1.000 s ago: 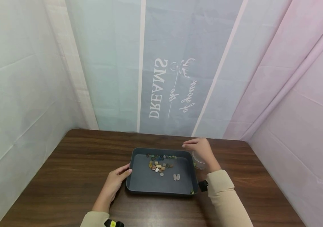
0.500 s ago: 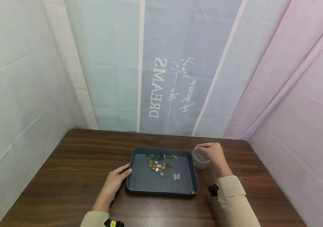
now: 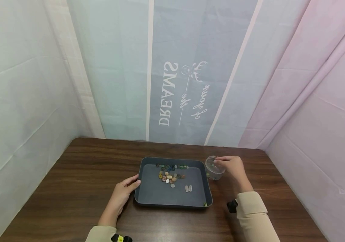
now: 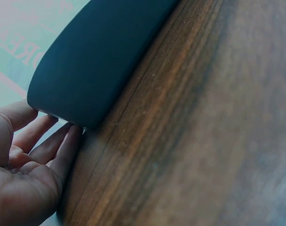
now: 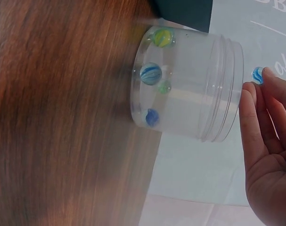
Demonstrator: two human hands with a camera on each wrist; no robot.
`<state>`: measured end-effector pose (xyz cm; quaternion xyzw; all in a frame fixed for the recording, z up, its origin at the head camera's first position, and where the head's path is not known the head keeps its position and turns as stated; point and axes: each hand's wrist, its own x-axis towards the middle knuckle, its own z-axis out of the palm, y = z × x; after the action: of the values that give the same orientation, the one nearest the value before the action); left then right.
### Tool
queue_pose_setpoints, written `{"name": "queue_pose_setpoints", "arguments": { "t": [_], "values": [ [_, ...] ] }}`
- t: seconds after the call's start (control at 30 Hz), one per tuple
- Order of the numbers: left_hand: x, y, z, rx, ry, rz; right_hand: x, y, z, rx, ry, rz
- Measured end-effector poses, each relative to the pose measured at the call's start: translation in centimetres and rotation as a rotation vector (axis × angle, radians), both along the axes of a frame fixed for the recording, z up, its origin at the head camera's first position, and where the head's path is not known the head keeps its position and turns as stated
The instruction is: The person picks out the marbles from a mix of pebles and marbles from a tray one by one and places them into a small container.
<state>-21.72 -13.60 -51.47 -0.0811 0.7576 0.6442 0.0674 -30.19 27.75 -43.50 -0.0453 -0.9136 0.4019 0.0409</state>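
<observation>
My left hand (image 3: 123,194) grips the left side of a dark grey tray (image 3: 160,196), thumb on the rim and fingers along the outer wall. In the right wrist view my right hand (image 5: 272,155) pinches a clear and blue glass marble (image 5: 257,75) between thumb and fingers, just outside the mouth of a clear plastic jar (image 5: 190,84). The jar stands lidless at the tray's back right corner. At its bottom lie several marbles, among them a blue-striped one (image 5: 151,74), a yellow-green one (image 5: 162,37) and a dark blue one (image 5: 152,117).
In the tray, glass marbles (image 3: 172,167) line the back wall, with pebbles (image 3: 169,177) in front. Two pale oblong stones (image 3: 188,188) lie farther right, and a lone green marble (image 3: 205,204) sits in the front right corner. A wooden table (image 3: 84,178) bears everything; a printed curtain hangs behind.
My right hand has moved from above the tray's back right corner to the right and nearer, over the jar's mouth, uncovering the jar. The left hand and tray have stayed put.
</observation>
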Motion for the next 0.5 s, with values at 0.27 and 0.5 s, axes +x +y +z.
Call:
{"name": "queue_pose_setpoints", "arguments": {
  "t": [0.27, 0.5],
  "values": [
    [0.09, 0.07, -0.03, -0.004, 0.003, 0.007, 0.00, 0.19, -0.33, -0.041, -0.026, -0.023],
    [0.08, 0.05, -0.02, -0.006, 0.005, 0.009, -0.06, 0.25, -0.47, -0.072, -0.019, -0.037]
  ]
}}
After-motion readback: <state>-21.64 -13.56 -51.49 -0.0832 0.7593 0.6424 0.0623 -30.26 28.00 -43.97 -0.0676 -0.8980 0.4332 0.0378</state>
